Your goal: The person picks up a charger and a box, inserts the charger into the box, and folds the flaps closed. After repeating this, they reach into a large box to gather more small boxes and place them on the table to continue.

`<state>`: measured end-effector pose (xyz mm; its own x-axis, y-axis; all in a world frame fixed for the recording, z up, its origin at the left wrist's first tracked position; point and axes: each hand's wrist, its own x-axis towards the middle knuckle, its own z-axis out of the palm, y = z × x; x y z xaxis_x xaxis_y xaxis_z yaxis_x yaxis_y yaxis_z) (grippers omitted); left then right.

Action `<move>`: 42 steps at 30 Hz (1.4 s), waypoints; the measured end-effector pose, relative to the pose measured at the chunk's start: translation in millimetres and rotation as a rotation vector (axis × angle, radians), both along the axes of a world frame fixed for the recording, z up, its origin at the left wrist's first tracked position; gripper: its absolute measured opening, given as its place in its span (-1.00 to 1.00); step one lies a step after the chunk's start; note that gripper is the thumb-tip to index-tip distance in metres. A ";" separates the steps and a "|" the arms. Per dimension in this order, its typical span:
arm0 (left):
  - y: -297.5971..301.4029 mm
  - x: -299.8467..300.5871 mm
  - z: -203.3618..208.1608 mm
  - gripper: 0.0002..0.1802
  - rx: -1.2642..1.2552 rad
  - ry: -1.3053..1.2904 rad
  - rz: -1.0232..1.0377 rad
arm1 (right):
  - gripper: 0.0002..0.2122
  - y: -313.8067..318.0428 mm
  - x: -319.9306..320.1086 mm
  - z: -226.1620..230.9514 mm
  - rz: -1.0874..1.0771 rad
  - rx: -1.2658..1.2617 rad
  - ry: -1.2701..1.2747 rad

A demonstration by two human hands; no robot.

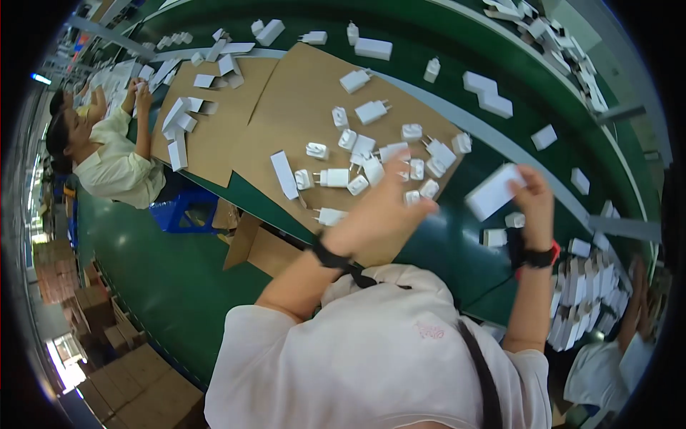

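Now, in the head view, your left hand [377,218] lies over the near edge of the cardboard sheet [300,93], on top of a loose heap of white chargers [371,111]. Its fingers are bent down over the heap, but whether they close on a charger you cannot tell, because the back of the hand hides them. Your right hand [536,204] is to the right, above the green belt [457,243], and its fingers are clamped on a small white box [493,191], which it holds by the right end, off the surface.

The chargers look like hard plastic, light and stiff, with metal prongs that stick out. I judge they are smooth and may slip, so it is better to take one by its flat sides and not by the prongs. The box seems to be thin card, very light, and it may crush if you press it strongly; hold it at the edges.

More white boxes [488,93] lie scattered on the far belt, and a stack [572,300] stands near right. At far left, another person [114,157] works at a second sheet [214,136].
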<state>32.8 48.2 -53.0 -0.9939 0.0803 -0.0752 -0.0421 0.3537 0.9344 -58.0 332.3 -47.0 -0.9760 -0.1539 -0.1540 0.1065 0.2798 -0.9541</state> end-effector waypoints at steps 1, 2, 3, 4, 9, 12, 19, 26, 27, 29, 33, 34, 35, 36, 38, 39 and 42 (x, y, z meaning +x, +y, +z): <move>-38.7 -8.6 -23.5 -0.29 0.062 0.133 0.185 | -0.73 26.5 -38.0 -14.3 -0.100 0.004 0.002; -85.2 -19.1 -20.0 -0.41 -0.172 0.068 0.355 | -0.72 57.2 -74.5 -30.1 -0.219 0.017 0.000; -143.1 -17.9 -28.8 -0.48 0.180 -0.117 0.527 | -0.70 79.8 -108.4 -40.1 -0.319 0.097 -0.020; -187.3 -20.6 -36.4 -0.52 -0.320 0.054 0.730 | -0.68 102.6 -141.9 -54.2 -0.407 0.180 -0.045; -399.8 -35.3 -78.8 -0.59 -0.917 0.046 0.867 | -0.68 236.6 -255.8 -158.0 -0.598 -0.046 -0.088; -437.0 -101.8 -96.7 -0.58 -0.930 0.043 0.832 | -0.65 251.3 -264.0 -167.5 -0.561 0.456 0.277; -508.6 -239.6 -166.0 -0.32 -1.066 0.061 0.817 | -0.51 40.9 -227.7 -80.7 0.156 0.806 0.168; -554.3 -218.1 -164.9 -0.37 -0.615 -0.056 1.198 | -0.39 -101.6 -242.6 -82.3 0.430 0.658 0.573; -549.2 -206.0 -147.1 -0.48 -0.344 -0.242 1.100 | -0.40 -125.0 -246.2 -86.6 0.445 0.706 0.609; -441.1 -226.0 -102.2 -0.65 0.255 -0.163 0.961 | -0.53 -141.6 -249.8 -103.6 0.193 0.884 0.454; -346.6 -124.6 5.8 -0.64 0.767 -0.043 0.519 | -0.75 -146.2 -280.2 -121.9 0.290 0.850 0.082; -310.1 -99.2 25.9 -0.58 0.781 -0.022 0.599 | -0.81 -142.0 -272.0 -105.1 0.267 0.742 0.036; -293.1 -67.7 43.3 -0.55 0.876 -0.020 0.464 | -0.79 -140.4 -256.1 -80.8 0.256 0.590 0.012; -268.7 -41.8 52.1 -0.55 0.888 -0.020 0.538 | -0.79 -135.8 -238.6 -56.7 0.284 0.397 -0.044; -226.2 7.5 62.7 -0.53 0.968 0.000 0.551 | -0.71 -122.0 -195.4 -2.2 0.277 -0.002 -0.140; -199.6 25.2 57.8 -0.52 0.944 0.003 0.586 | -0.56 -114.2 -168.3 26.3 0.318 -0.148 -0.166; -113.6 37.8 39.5 -0.45 1.156 -0.045 0.449 | -0.36 -99.3 -74.6 82.4 0.353 -0.570 -0.243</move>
